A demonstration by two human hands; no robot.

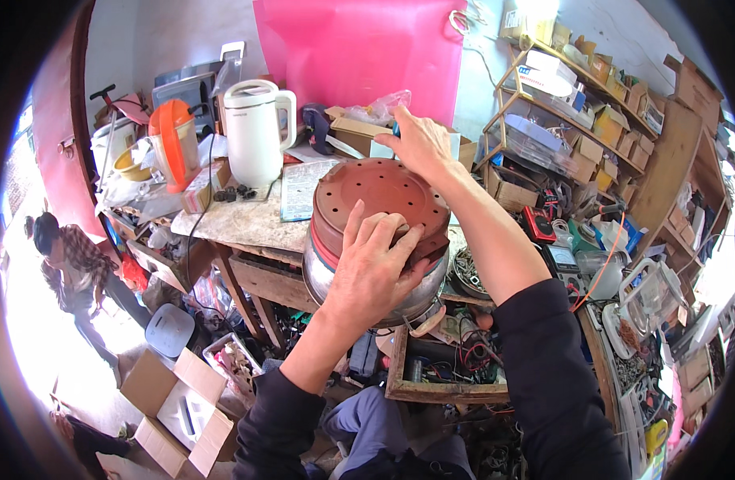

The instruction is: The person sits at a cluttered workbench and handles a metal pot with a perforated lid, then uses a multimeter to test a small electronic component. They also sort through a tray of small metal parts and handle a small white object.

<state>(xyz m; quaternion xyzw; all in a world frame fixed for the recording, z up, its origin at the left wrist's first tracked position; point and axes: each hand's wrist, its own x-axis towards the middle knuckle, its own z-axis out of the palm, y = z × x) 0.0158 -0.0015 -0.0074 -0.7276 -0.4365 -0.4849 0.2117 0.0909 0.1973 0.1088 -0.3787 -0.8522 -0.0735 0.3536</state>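
**Cooker upside down, one hand steadying, one hand reaching**

Cooker (381,240) sits inverted at the near edge of the workbench (239,220), its round brown base plate with small vent holes facing up and the shiny steel wall bulging below. My left hand (371,268) lies flat on the near side of that plate, fingers spread and pressing down, gripping nothing. My right hand (422,144) reaches past the far rim toward an open cardboard box (359,132); a bit of blue shows at the fingertips, but I cannot tell whether I am pinching it or only touching it.

I judge the body could roll on its curved wall, so the left palm should keep its weight centred over the plate, not out at the rim, while the other hand works.

The benchtop is a pale, worn slab, crowded: a white electric kettle (255,132), an orange-topped jug (175,144), a printed sheet (303,188). Below the cooker an open wooden drawer (447,372) holds wires and small parts. Shelves (575,104) of boxes climb the wall to my right, a pink sheet (367,48) hangs behind, and another person (71,264) bends over the floor to my left near an open carton (179,412).
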